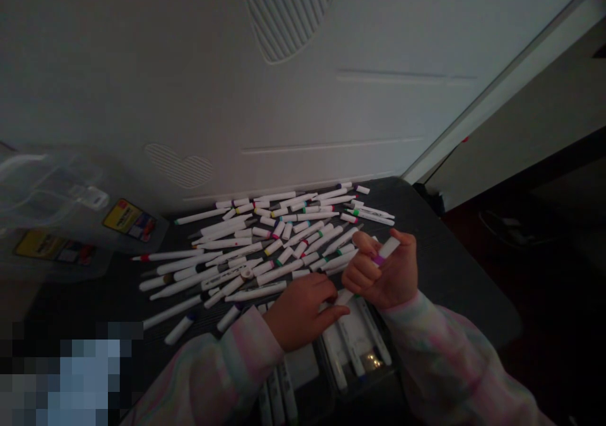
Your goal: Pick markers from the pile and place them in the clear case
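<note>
My right hand [381, 274] is closed on a white marker cap [389, 247] with a purple band, raised over the right side of the pile. Just left of it, my left hand [305, 309] curls with a white marker [344, 297] between thumb and fingers; much of that marker is hidden. Beyond both hands, loose white markers [222, 243] and separate caps [285, 255] with coloured bands lie in a wide heap. Under the hands, a clear plastic case [338, 396] holds several markers in a row.
Two clear plastic containers [154, 227] with yellow labels stand at the left. A pale panel [303, 110] with heart-shaped relief rises behind the dark tabletop [449, 287]. The table's rounded edge is at the right, above a dark floor.
</note>
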`<state>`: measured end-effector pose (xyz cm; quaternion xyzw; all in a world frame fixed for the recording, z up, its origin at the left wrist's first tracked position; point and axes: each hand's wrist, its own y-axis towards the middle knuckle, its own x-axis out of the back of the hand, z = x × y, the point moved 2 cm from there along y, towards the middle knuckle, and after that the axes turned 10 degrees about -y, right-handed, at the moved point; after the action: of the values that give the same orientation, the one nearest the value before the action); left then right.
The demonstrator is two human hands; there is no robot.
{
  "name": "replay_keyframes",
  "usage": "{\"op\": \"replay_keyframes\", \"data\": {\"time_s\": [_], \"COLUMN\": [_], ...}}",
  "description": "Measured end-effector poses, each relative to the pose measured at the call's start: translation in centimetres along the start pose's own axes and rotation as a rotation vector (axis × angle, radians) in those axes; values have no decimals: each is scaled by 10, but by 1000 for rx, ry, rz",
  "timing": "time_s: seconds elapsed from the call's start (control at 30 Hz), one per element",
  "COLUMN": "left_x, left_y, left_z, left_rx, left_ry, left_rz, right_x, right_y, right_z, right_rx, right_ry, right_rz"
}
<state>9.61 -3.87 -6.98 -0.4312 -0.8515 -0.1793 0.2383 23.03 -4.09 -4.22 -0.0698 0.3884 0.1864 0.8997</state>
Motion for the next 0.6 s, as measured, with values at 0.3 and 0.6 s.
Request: {"op": "replay_keyframes", "data": {"time_s": [0.3, 0.6], "left_x": [-1, 0], "left_y": [0, -1], "left_z": [3, 1], "left_rx": [-8, 11], "left_ry": [13, -16], "left_rz": [-20, -31], "right_x": [2, 7], "right_y": [2, 9], "right_z": [-2, 0], "right_rx": [0, -16], "right_ry": [33, -5], "right_rz": [-17, -164]}}
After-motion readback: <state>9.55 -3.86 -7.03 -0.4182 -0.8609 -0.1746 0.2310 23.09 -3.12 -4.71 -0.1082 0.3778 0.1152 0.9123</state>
